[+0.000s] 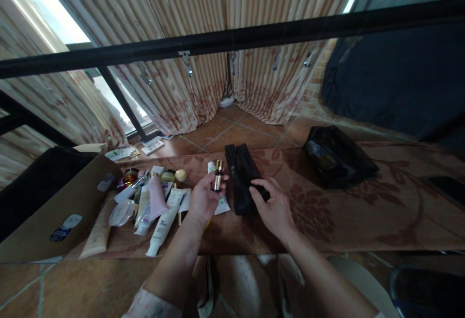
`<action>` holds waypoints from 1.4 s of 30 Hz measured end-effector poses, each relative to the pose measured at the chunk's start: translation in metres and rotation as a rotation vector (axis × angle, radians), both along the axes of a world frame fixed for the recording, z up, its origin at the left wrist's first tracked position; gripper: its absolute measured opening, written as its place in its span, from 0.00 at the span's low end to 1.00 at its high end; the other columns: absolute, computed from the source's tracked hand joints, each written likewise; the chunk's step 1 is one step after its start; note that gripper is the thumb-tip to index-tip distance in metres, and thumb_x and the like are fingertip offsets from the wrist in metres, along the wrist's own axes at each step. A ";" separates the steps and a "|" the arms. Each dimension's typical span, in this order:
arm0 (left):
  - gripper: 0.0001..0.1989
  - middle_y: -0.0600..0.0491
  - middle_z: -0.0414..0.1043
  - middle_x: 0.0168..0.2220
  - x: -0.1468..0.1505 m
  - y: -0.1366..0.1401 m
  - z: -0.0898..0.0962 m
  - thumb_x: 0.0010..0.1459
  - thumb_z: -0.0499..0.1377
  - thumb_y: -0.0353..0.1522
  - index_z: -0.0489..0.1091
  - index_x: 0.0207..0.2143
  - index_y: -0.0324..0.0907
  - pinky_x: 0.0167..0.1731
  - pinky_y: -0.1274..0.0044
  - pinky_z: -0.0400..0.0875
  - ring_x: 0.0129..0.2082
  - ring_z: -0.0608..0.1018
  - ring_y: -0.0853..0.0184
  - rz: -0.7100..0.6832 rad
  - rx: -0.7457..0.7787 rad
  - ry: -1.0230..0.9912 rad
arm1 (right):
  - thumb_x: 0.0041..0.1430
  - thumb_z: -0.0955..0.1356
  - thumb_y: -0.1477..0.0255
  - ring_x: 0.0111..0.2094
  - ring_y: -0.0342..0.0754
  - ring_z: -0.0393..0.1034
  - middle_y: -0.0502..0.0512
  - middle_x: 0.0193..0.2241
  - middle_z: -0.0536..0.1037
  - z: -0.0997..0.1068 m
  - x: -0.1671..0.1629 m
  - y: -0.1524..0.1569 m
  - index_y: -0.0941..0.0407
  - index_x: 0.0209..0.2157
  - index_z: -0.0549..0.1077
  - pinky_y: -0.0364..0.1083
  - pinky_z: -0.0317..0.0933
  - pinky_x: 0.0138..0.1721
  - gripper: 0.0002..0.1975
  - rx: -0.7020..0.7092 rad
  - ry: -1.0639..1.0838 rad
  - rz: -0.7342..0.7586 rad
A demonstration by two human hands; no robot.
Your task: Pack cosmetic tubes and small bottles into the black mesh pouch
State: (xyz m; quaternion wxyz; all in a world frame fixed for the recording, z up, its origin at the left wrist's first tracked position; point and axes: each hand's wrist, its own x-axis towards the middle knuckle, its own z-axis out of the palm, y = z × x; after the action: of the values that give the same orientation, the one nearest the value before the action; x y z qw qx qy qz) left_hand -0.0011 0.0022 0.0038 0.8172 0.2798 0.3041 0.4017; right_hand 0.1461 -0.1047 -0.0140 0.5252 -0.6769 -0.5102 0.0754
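Observation:
Between the thumb and fingers of my left hand [205, 197] stands a small dark bottle [217, 181] with a gold cap and a pale label. My right hand [272, 204] grips the right edge of a black pouch [240, 182], which lies lengthwise on the patterned cloth with a slit along its middle. Partly behind my left hand lies a white tube [223, 206]. Close by on the left is a pile of cosmetics, with a pink tube [157, 196], a long white tube [165, 223] and a round clear container [122, 213].
A cardboard box [69, 201] holding something black stands at the far left, a beige tube [98, 230] beside it. On the right rests a black bag [336, 158]. A dark rail [232, 40] crosses in front of striped curtains [174, 17].

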 end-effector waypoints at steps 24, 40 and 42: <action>0.17 0.50 0.75 0.32 0.004 -0.002 -0.004 0.45 0.61 0.30 0.69 0.40 0.36 0.24 0.81 0.62 0.24 0.72 0.73 0.091 0.165 0.096 | 0.60 0.65 0.67 0.41 0.50 0.70 0.55 0.37 0.74 0.001 -0.001 0.000 0.54 0.39 0.75 0.48 0.63 0.43 0.09 -0.017 0.016 0.011; 0.18 0.51 0.77 0.33 0.008 -0.003 -0.011 0.43 0.64 0.28 0.76 0.40 0.40 0.30 0.79 0.64 0.27 0.73 0.74 0.175 0.254 0.100 | 0.60 0.65 0.67 0.41 0.50 0.70 0.55 0.38 0.74 -0.001 0.000 0.000 0.54 0.40 0.75 0.49 0.63 0.43 0.09 -0.018 0.022 0.012; 0.17 0.52 0.77 0.33 0.009 -0.003 -0.011 0.43 0.65 0.28 0.77 0.40 0.40 0.30 0.80 0.64 0.28 0.73 0.74 0.178 0.265 0.107 | 0.60 0.65 0.67 0.42 0.50 0.70 0.55 0.38 0.74 -0.001 0.000 0.000 0.53 0.40 0.75 0.49 0.63 0.43 0.09 -0.017 0.028 0.014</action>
State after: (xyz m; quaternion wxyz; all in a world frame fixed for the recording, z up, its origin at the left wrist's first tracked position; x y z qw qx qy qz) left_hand 0.0077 -0.0005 -0.0070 0.7170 0.3780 0.3149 0.4938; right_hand 0.1459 -0.1047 -0.0151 0.5258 -0.6768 -0.5069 0.0927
